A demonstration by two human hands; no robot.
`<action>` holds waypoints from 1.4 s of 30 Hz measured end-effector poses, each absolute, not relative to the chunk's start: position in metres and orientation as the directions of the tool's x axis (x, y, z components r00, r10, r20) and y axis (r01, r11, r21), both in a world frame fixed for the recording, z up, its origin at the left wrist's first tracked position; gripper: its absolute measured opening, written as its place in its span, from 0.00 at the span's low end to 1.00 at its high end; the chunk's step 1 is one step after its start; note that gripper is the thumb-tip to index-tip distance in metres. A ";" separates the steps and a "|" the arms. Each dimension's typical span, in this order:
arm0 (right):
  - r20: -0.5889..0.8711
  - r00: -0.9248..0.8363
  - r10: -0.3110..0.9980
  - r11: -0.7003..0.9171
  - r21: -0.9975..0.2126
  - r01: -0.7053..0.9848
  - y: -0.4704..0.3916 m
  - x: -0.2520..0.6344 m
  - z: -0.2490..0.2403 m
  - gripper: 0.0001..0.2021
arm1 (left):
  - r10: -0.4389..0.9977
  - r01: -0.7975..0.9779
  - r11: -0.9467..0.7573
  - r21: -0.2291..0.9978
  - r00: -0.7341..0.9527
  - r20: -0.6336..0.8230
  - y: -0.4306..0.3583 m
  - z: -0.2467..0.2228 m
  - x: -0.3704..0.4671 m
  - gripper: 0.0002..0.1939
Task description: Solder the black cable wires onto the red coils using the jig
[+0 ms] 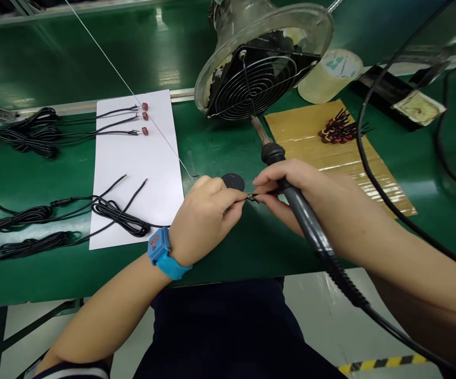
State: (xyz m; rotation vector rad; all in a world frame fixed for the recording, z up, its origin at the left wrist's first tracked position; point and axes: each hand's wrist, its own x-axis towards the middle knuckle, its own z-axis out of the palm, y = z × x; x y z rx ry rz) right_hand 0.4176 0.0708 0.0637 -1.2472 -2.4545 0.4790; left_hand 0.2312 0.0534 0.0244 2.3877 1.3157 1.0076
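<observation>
Mid-frame, your left hand (pixel 208 216) and right hand (pixel 323 195) are pinching wires (pixel 250 197). Your right hand is also holding the iron (pixel 301 210).

1. Soldering iron (pixel 305 213): dark grey, glossy handle, black collar, worn brownish metal barrel. It's gripped in the right hand (pixel 305 184) at a slant, hot end pointing far and a bit left, cord trailing off to the near right.
2. Tiny wires (pixel 250 197): thin stuff, looks like yellowish-green plus something dark, pinched between the right hand and left hand (pixel 212 210) fingertips. Too small to tell if they're joined, sorry.
3. Black cable (pixel 121 217): looped bundle lying to the left, one lead disappearing behind the left wrist.
</observation>
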 end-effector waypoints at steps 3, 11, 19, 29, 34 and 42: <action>0.217 -0.500 0.839 0.540 -0.453 0.709 0.072 0.420 0.058 0.09 | 0.818 0.652 -0.562 0.509 0.350 0.456 0.054 0.023 0.231 0.06; 0.136 -0.552 0.823 0.543 -0.472 0.694 0.068 0.416 0.062 0.08 | 0.777 0.680 -0.607 0.411 0.402 0.484 0.054 0.023 0.231 0.07; 0.152 -0.440 0.885 0.452 -0.508 0.733 0.070 0.419 0.053 0.09 | 0.792 0.674 -0.598 0.434 0.413 0.450 0.053 0.025 0.230 0.08; 0.137 -0.476 0.869 0.468 -0.541 0.698 0.067 0.413 0.057 0.10 | 0.779 0.674 -0.610 0.417 0.413 0.472 0.053 0.024 0.233 0.09; 0.086 -0.527 0.846 0.492 -0.506 0.708 0.069 0.412 0.054 0.07 | 0.751 0.665 -0.649 0.370 0.484 0.450 0.054 0.023 0.231 0.11; -0.025 -0.383 0.923 0.186 -0.844 0.504 0.080 0.416 0.058 0.13 | 0.858 0.585 -0.511 0.629 0.308 0.411 0.056 0.028 0.228 0.05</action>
